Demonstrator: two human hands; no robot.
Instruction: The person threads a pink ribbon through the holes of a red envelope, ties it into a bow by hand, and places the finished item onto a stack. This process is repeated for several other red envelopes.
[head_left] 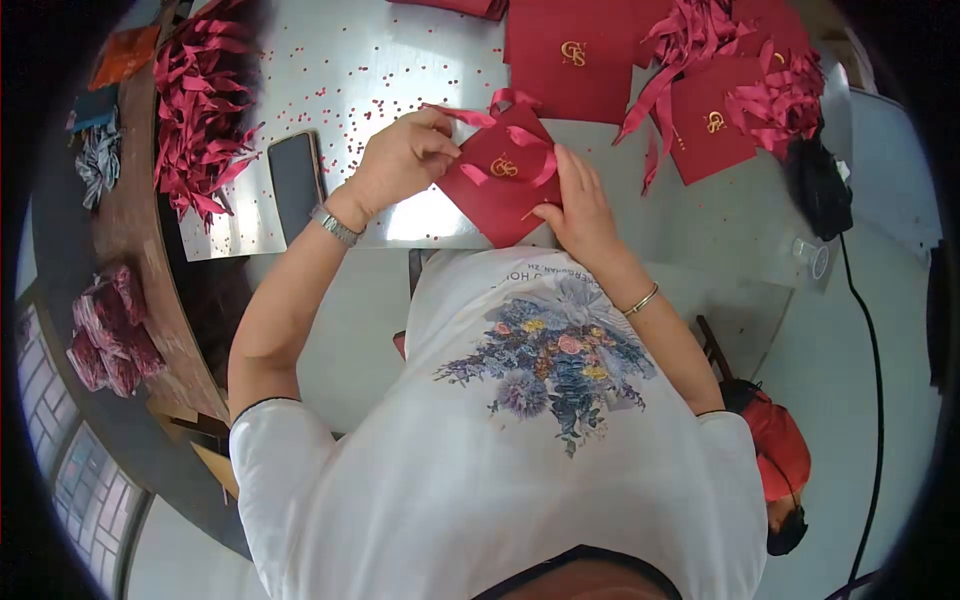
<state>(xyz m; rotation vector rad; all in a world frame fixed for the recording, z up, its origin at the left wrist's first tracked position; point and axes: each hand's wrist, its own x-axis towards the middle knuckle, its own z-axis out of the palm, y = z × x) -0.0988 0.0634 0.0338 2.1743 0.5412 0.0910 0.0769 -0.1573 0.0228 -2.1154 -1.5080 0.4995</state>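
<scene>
A small red bag [485, 200] with a gold monogram lies tilted at the table's front edge, between my two hands. Pink-red ribbon [535, 148] loops across its face and top. My left hand [408, 155], with a watch on the wrist, is at the bag's upper left corner, its fingers pinched on the ribbon's end. My right hand [583, 205] holds the bag's right side, thumb on the front and fingers along the edge.
A phone [296, 186] lies left of my left forearm. Ribbons [200, 110] hang at the far left. Larger red bags [570, 60] and a ribboned bag [712, 125] lie behind and right. Small red dots are scattered about. Another person [780, 445] is at lower right.
</scene>
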